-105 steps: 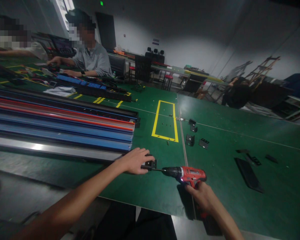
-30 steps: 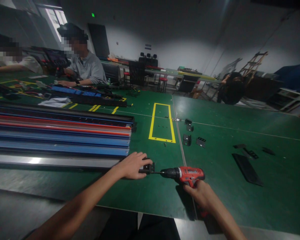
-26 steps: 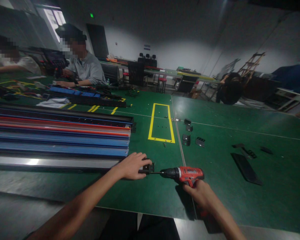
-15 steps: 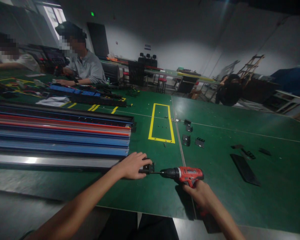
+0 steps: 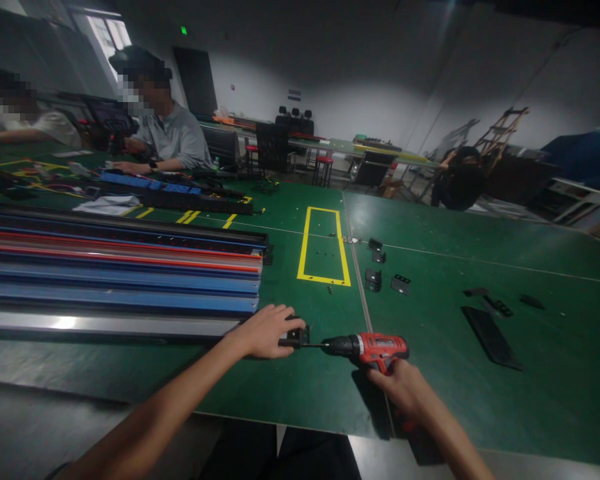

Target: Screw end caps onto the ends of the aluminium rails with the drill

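Note:
My right hand (image 5: 403,387) grips a red and black cordless drill (image 5: 383,348) by its handle. The drill lies level and points left, its long thin bit (image 5: 314,345) meeting the outer face of a black end bracket (image 5: 295,335). Over that bracket, at the right end of a long silver metal profile (image 5: 180,325), my left hand (image 5: 267,331) is closed, with its fingers curled across the end. The hand covers part of the bracket and the profile's tip. Whether a screw sits at the bit's tip is too small to tell.
Blue and red profiles (image 5: 130,272) lie alongside, behind the silver one. Black brackets (image 5: 373,280) and a flat black piece (image 5: 490,338) rest on the green table (image 5: 440,267). Small screws lie near a yellow tape rectangle (image 5: 303,243). A co-worker (image 5: 177,133) sits across, at left.
Almost nothing differs. Both hands, the drill and the bracket hold their places; the view has shifted very slightly.

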`<state>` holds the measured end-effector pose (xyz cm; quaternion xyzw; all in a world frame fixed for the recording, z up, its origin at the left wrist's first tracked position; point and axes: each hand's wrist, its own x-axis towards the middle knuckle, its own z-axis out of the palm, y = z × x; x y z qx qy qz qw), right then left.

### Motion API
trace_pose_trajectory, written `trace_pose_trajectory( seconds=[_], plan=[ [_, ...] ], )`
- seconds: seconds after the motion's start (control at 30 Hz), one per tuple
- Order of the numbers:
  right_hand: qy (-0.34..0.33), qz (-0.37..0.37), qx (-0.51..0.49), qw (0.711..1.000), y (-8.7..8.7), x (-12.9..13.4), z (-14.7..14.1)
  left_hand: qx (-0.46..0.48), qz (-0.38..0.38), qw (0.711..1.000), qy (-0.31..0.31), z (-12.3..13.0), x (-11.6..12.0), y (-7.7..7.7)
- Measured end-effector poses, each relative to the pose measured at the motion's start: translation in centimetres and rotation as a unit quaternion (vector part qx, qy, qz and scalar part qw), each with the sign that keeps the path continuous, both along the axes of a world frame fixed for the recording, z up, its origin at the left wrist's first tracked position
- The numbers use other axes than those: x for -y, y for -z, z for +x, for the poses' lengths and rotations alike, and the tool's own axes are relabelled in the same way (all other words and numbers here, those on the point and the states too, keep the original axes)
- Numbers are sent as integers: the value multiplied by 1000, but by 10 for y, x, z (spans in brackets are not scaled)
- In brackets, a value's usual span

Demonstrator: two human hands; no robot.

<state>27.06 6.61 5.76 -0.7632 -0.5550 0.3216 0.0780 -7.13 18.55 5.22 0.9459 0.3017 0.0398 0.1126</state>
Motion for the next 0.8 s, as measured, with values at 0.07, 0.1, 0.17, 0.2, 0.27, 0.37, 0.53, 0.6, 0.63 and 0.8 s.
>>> trace_pose_trajectory(
  seconds=[0.07, 0.1, 0.17, 0.2, 0.27, 0.37, 0.53, 0.6, 0.63, 0.8],
  plan=[
    [-4, -2, 0, 1000, 0, 0, 0, 0, 1, 1000, 0, 0, 0, 0],
    [-7, -1, 0, 1000, 0, 0, 0, 0, 2, 1000, 0, 0, 0, 0],
    [-12, 9, 2, 1000, 1, 0, 0, 1, 5, 1000, 1, 0, 0, 0],
    [-12, 13, 4, 1000, 1, 0, 0, 1, 5, 1000, 1, 0, 0, 0],
    [-7, 14, 1, 1000, 2, 0, 0, 1, 4, 1000, 2, 0, 0, 0],
    [0, 3, -3, 1000, 1, 0, -1, -1, 5, 1000, 1, 0, 0, 1],
    [-3, 6, -8, 1000, 1, 0, -1, 1, 4, 1000, 1, 0, -1, 2],
    [-4, 4, -9, 1000, 2, 0, 0, 1, 5, 1000, 2, 0, 0, 1],
    [-3, 3, -8, 1000, 3, 0, 1, 1, 6, 1000, 2, 0, 0, 1],
    [0, 14, 18, 1000, 7, 0, 3, 0, 8, 1000, 1, 0, 1, 0]
  ],
)
